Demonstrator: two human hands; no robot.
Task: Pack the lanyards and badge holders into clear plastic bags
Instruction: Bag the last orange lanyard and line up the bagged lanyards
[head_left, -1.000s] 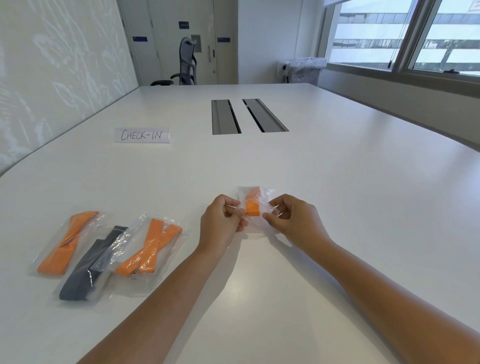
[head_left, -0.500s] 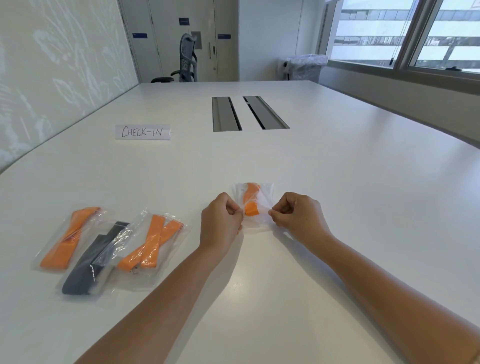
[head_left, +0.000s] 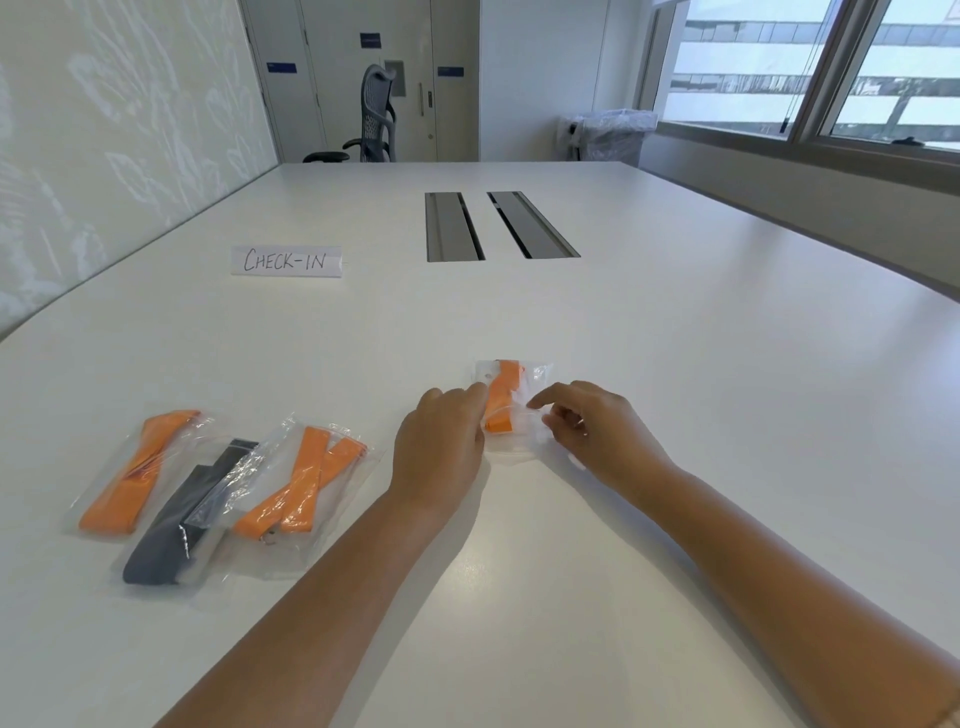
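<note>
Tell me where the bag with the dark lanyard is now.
In the head view, the bag with the dark lanyard lies on the table's left side, between two bags of orange lanyards, left of the left hand.

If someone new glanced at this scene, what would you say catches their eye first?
Probably both hands, left hand and right hand, pinching a small clear bag with an orange lanyard mid-table. Next, three filled bags lying at the left, and the CHECK-IN sign beyond them.
</note>
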